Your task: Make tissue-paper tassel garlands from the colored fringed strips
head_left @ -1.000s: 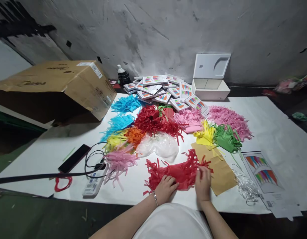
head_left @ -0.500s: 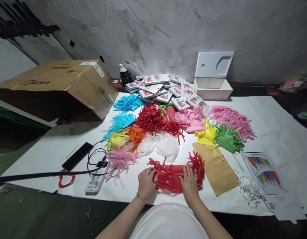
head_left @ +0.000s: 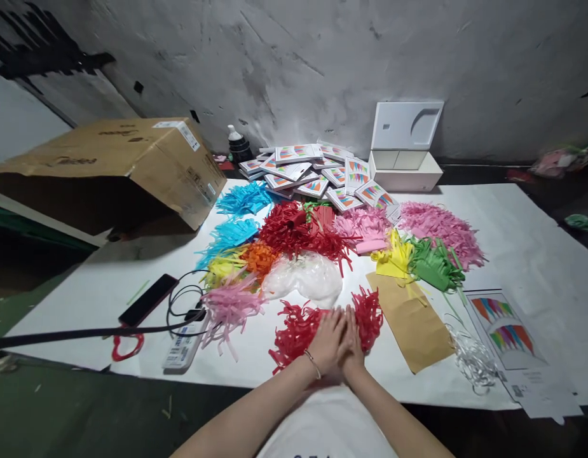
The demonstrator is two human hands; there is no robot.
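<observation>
Red tissue lying at front of table; fringing showing done at both ends, middle's finish not showing. Left hand, right hand meeting over middle, fingers extending, any pinch hiding underneath.

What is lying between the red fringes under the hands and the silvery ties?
The head view shows a brown sheet between the red fringes and silvery ties.

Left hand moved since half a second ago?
Yes: the left hand has moved rightward over the red fringed paper, farther from the phone lying on the table.
</observation>
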